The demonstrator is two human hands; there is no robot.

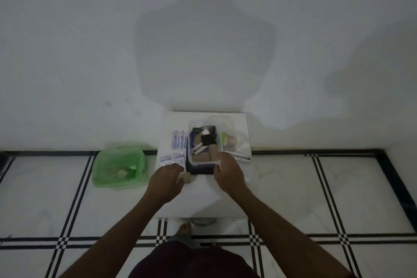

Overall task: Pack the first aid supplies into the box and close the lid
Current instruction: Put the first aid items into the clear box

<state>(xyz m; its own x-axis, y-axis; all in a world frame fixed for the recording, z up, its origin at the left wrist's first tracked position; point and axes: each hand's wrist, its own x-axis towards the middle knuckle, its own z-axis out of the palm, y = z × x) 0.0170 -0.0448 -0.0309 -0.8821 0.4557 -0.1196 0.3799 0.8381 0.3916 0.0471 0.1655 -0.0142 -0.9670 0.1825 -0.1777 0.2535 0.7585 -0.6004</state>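
Note:
A clear plastic box (191,142) with a dark base stands open on a small white table (203,196). Inside it lie tan bandage rolls (204,157) and black items. My right hand (228,175) rests against the box's near right corner. My left hand (168,179) is closed on a tan bandage roll (186,178) just left of the box's front. Blue-and-white packets (178,141) lie left of the box. A clear pouch with a green item (232,141) and a flat white pack (242,157) lie on its right. A clear lid (222,119) sits behind.
A green plastic basin (106,171) with paper scraps stands on the tiled floor to the left of the table. A white wall rises right behind the table. My feet show below the table's near edge.

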